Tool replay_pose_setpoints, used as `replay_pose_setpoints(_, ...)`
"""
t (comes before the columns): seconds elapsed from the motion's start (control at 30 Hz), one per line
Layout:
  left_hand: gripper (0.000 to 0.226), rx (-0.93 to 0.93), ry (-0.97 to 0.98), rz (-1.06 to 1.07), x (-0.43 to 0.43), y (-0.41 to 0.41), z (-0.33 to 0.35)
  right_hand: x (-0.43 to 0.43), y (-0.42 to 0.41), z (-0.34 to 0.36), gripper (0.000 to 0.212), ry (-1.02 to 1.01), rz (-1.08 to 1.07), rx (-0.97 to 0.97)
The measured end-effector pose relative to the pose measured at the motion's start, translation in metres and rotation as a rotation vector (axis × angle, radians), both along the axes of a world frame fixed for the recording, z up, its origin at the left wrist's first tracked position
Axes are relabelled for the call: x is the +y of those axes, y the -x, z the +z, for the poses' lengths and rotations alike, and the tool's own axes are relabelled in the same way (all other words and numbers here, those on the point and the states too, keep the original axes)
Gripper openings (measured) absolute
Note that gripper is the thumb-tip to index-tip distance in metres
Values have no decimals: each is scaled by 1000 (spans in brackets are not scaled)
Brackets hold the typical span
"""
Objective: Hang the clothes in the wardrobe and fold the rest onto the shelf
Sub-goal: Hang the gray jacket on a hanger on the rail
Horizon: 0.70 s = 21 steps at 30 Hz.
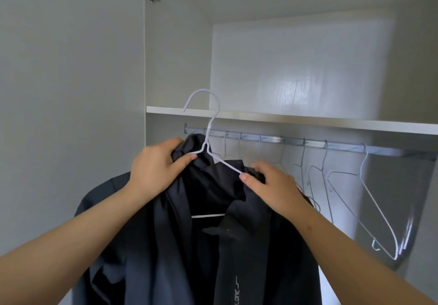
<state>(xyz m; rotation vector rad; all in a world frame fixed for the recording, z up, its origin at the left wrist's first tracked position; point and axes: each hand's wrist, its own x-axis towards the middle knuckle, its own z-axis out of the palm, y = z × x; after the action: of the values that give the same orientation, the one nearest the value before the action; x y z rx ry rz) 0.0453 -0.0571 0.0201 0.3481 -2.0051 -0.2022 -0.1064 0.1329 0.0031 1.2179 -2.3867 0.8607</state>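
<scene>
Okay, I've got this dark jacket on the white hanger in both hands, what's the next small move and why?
Probably pull the jacket over the bare arm of the hanger by your right hand, while the left hand steadies it. That wire shows uncovered, and the hanger is not yet on the rail.

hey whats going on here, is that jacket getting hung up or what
A person is fitting a dark jacket onto a white wire hanger in front of an open wardrobe. The left hand grips the fabric by the hanger's neck, and the right hand pinches it at the hanger's other shoulder. The hook is not yet on the rail, where empty hangers hang below the shelf.
</scene>
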Motion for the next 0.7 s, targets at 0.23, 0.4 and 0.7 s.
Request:
replay_pose_setpoints(0.23,24,-13,42,-84,7,2,0,-4,-1,-11,33,153,250,-68)
replay_pose_setpoints(0.4,44,-70,125,-146,3,3,-13,1,4,18,37,776,118,-531)
replay_pose_setpoints(0.7,23,-46,77,-49,-3,10,-21,11,0,-6,5,-2,256,-551)
